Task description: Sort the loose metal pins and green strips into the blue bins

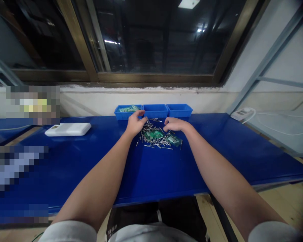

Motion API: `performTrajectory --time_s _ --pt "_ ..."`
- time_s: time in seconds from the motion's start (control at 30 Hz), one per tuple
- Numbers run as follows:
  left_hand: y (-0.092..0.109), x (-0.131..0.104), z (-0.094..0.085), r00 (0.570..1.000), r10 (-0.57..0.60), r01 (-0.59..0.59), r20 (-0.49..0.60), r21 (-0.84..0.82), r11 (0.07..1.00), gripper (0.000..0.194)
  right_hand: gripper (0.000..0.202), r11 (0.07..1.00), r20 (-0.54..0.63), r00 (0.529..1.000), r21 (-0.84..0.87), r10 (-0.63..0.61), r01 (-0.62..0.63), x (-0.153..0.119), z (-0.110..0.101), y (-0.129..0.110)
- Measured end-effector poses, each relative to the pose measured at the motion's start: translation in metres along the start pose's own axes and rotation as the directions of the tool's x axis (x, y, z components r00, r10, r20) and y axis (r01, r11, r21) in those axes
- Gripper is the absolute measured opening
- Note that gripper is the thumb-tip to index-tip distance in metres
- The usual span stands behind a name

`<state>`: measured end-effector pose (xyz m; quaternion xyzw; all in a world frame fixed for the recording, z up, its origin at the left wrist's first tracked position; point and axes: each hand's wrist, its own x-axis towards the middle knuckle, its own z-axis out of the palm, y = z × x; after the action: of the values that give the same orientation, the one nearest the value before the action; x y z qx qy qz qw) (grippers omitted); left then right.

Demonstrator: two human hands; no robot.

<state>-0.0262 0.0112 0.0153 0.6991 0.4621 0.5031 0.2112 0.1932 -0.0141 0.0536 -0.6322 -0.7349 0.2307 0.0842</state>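
A loose pile of blind rivets [161,143] with thin metal stems lies on the blue tabletop, mixed with small green packets [154,135]. My left hand [136,123] is at the pile's left edge, just in front of a bin, its thumb and forefinger apart with nothing visible between them. On the opposite side, my right hand [176,124] hovers by the pile, fingers bent and apart; I see nothing held in it. Behind the hands stand a left blue bin [121,116] containing green packets, a middle blue bin [155,111] and a right blue bin [179,111].
A white oblong device [68,129] rests on the table [156,178] to the left. At the far right is a white power strip [242,113] with a cable. A wall and window rise behind the bins; slanted metal bars flank the table. Blurred patches cover the left side.
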Motion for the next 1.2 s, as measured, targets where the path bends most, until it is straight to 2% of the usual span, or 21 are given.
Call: performTrajectory --time_s 0.07,0.13,0.17,0.27,0.33,0.57,0.7,0.83,0.93,1.03,1.13,1.2 --pt "0.011 -0.008 0.002 0.971 0.116 -0.145 0.208 0.126 0.981 0.046 0.058 0.998 0.129 0.992 -0.063 -0.001 0.009 -0.01 -0.007 -0.004" --pt "0.022 -0.015 0.004 0.879 0.167 -0.278 0.446 0.197 0.94 0.057 0.073 0.995 0.225 0.974 -0.08 -0.041 0.06 -0.017 -0.01 -0.007" --pt "0.027 -0.018 0.005 0.826 0.15 -0.317 0.543 0.227 0.921 0.065 0.078 0.993 0.244 0.969 -0.094 -0.045 0.069 -0.02 -0.011 -0.009" --pt "0.036 -0.024 0.007 0.737 -0.006 -0.316 0.676 0.352 0.881 0.085 0.081 0.989 0.229 0.973 -0.141 -0.018 0.052 -0.021 -0.008 -0.012" --pt "0.037 -0.026 0.006 0.718 -0.055 -0.313 0.694 0.393 0.865 0.088 0.075 0.988 0.21 0.978 -0.151 -0.006 0.038 -0.019 -0.004 -0.013" --pt "0.026 -0.025 0.006 0.747 0.006 -0.332 0.664 0.366 0.869 0.077 0.045 0.992 0.219 0.973 -0.087 -0.072 0.094 -0.005 0.002 -0.006" --pt "0.023 -0.025 0.007 0.769 0.055 -0.344 0.637 0.339 0.876 0.08 0.036 0.987 0.162 0.974 -0.006 -0.161 0.164 0.0 0.006 0.001" --pt "0.024 -0.024 0.006 0.791 0.141 -0.368 0.596 0.278 0.887 0.069 0.034 0.957 0.048 0.974 0.204 -0.222 0.208 0.004 0.009 0.011" --pt "0.024 -0.023 0.007 0.821 0.223 -0.391 0.526 0.231 0.891 0.06 0.031 0.886 -0.018 0.977 0.417 -0.212 0.2 0.007 0.013 0.018" --pt "0.022 -0.023 0.008 0.854 0.259 -0.389 0.451 0.225 0.893 0.056 0.032 0.756 0.011 0.986 0.643 -0.164 0.118 0.007 0.016 0.023" --pt "0.022 -0.023 0.009 0.873 0.276 -0.387 0.403 0.226 0.894 0.053 0.034 0.628 0.022 0.994 0.776 -0.108 0.051 0.007 0.019 0.024" --pt "0.022 -0.023 0.011 0.882 0.275 -0.378 0.382 0.225 0.898 0.051 0.032 0.547 -0.019 0.998 0.835 -0.064 0.051 0.009 0.021 0.023"
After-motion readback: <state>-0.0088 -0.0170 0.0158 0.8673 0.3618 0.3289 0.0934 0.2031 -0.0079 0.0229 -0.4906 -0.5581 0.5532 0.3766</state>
